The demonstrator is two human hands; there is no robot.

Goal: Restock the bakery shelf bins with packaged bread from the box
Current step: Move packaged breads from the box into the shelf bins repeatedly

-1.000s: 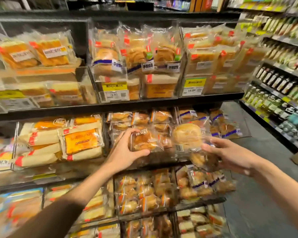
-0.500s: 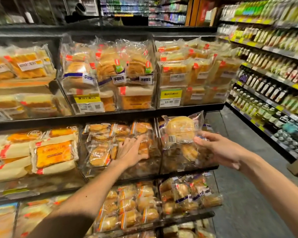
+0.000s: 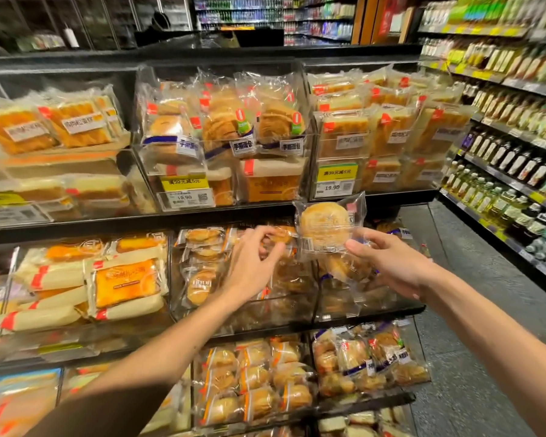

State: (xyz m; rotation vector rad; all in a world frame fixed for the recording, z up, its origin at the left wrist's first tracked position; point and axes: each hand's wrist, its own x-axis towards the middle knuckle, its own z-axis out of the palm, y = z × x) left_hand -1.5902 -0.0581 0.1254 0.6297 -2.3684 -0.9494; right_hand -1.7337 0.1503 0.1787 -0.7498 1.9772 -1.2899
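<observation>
- Your right hand (image 3: 391, 263) pinches a clear-wrapped bun (image 3: 325, 228) by its lower right corner, with the thumb on the front of the wrapper.
- The bun stands upright in the air, just up and to the left of that hand and right beside your left fingertips.
- It sits in front of the shelf, under a yellow price tag (image 3: 336, 181) and above the right bin (image 3: 369, 307), which lies behind your right hand.
- Your left hand (image 3: 252, 263) reaches into the middle bin (image 3: 234, 313), its fingers curled over the small packs (image 3: 202, 285) there.
- Its fingertips are at a striped pack (image 3: 281, 236); you cannot tell whether they grip it or only touch it.
- To the left of your left hand, sandwich packs (image 3: 123, 285) lie stacked in the next bin.
- Below both hands, lower packs (image 3: 256, 383) of buns fill the shelf underneath.
- Well to the right of your right hand, across the aisle, stand rows of bottles (image 3: 511, 165).
</observation>
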